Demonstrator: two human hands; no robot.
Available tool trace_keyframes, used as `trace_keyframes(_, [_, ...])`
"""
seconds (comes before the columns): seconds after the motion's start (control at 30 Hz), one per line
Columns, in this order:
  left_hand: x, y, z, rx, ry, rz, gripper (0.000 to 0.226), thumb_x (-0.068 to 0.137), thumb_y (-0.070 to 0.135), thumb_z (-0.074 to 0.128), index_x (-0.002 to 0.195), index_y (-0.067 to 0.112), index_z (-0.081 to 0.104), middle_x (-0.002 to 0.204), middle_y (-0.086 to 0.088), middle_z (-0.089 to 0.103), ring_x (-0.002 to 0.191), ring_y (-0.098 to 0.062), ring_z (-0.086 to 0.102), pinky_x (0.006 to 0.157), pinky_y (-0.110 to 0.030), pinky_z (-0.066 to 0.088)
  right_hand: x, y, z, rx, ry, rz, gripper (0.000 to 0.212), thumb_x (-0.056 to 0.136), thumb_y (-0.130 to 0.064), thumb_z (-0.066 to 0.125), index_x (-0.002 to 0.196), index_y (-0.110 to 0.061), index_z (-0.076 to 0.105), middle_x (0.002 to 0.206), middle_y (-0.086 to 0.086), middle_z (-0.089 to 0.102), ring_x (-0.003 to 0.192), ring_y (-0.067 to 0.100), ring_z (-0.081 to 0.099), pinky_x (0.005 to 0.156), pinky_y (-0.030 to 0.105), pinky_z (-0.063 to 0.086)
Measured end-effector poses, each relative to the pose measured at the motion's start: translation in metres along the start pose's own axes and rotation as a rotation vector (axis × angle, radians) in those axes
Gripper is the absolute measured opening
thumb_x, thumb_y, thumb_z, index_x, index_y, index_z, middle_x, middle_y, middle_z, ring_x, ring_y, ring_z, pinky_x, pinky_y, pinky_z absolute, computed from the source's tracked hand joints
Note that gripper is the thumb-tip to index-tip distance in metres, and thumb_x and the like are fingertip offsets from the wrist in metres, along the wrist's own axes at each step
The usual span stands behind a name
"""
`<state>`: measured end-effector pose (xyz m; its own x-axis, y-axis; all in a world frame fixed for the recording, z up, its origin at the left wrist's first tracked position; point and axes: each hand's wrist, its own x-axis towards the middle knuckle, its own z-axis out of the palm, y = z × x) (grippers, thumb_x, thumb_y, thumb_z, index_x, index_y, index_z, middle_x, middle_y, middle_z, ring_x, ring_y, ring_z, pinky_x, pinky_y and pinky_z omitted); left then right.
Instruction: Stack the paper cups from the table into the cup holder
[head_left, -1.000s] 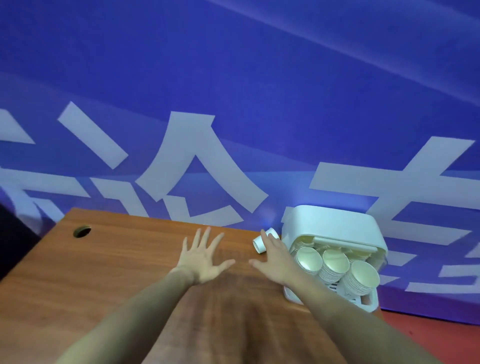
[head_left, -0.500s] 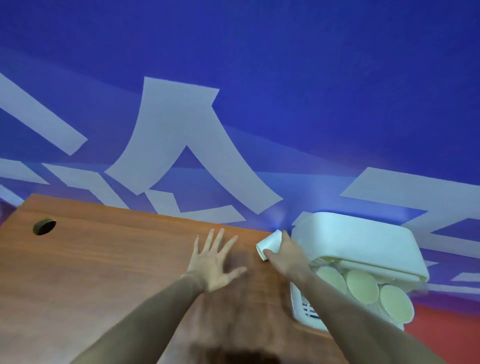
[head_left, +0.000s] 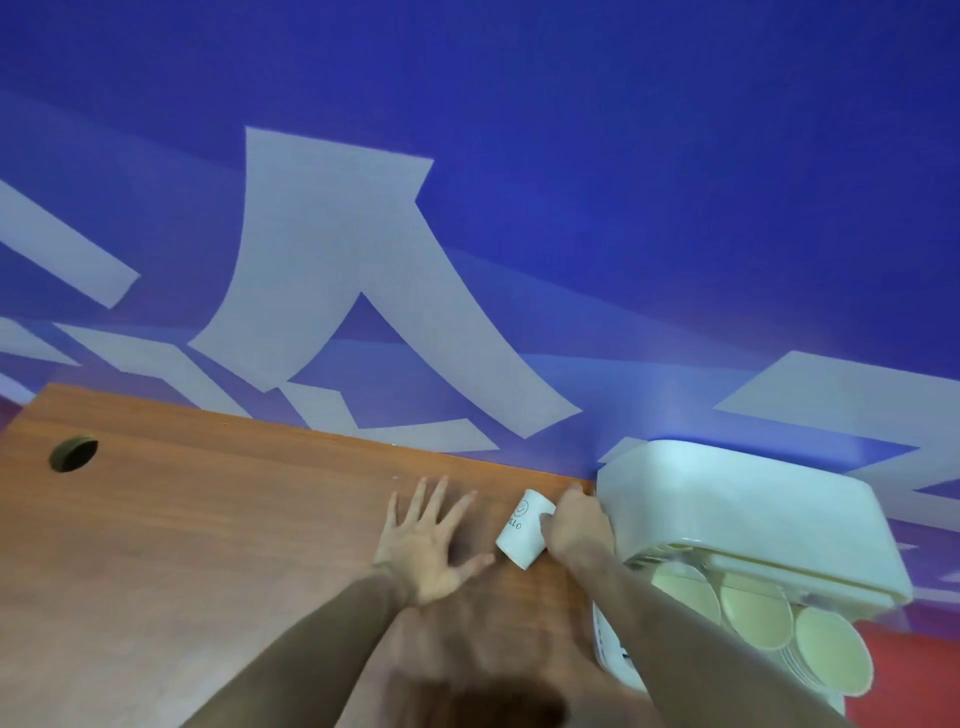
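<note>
A white paper cup (head_left: 522, 530) with dark print is tilted just above the wooden table (head_left: 197, 545), and my right hand (head_left: 576, 525) grips its right side. To the right of that hand stands the white cup holder (head_left: 737, 504), with three stacks of cups (head_left: 753, 610) showing pale rims under its lid. My left hand (head_left: 426, 545) lies flat on the table with fingers spread, a short way left of the cup and not touching it.
A blue wall with large white shapes (head_left: 337, 270) rises right behind the table's far edge. A round cable hole (head_left: 74, 453) sits at the table's far left. Red floor (head_left: 904, 670) shows beyond the holder at the right.
My right hand has closed on the cup and turned it from lying near the far edge to tilted beside the holder. The left hand stayed flat. The view moved closer.
</note>
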<state>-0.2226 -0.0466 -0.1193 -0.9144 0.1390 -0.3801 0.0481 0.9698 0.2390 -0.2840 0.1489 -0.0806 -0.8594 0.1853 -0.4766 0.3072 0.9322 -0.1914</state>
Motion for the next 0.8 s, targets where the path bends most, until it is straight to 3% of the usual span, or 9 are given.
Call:
trace_keyframes(0.13, [-0.015,0.003,-0.007,-0.007,-0.008,-0.011,0.101,0.061,0.093,0.000,0.150,0.048,-0.007,0.162,0.003,-0.014,0.148,-0.022,-0.018,0.117,-0.055,-0.006,-0.014,0.001,0.008,0.034,-0.043,0.024,0.043,0.094,-0.034,0.056,0.126,-0.010,0.039,0.124,0.010,0.060,0.115,0.030,0.059,0.089,0.035,0.046])
trace_keyframes(0.23, [-0.027,0.002,-0.012,0.025,-0.035,-0.013,0.098,0.065,0.094,0.007,0.150,0.047,-0.007,0.162,0.002,-0.013,0.148,-0.023,-0.017,0.117,-0.056,-0.006,-0.025,0.001,0.011,-0.007,-0.061,-0.008,0.041,0.093,-0.039,0.056,0.125,-0.015,0.047,0.126,0.007,0.059,0.116,0.028,0.058,0.092,0.035,0.046])
trace_keyframes(0.47, [-0.052,0.009,-0.038,0.043,-0.025,-0.018,0.088,0.076,0.088,0.019,0.151,0.047,-0.006,0.162,0.002,-0.013,0.149,-0.025,-0.014,0.117,-0.057,-0.003,-0.064,0.007,-0.004,-0.157,-0.085,-0.268,0.030,0.091,-0.040,0.056,0.113,-0.020,0.057,0.121,0.006,0.061,0.111,0.027,0.058,0.090,0.037,0.045])
trace_keyframes(0.8, [-0.105,0.075,-0.060,0.047,0.070,0.116,0.086,0.078,0.086,0.021,0.151,0.047,-0.004,0.163,0.002,-0.011,0.149,-0.023,-0.011,0.117,-0.057,-0.002,-0.135,0.055,-0.048,-0.208,0.116,-0.432,0.023,0.091,-0.036,0.056,0.100,-0.017,0.061,0.106,0.007,0.064,0.100,0.029,0.062,0.078,0.033,0.047])
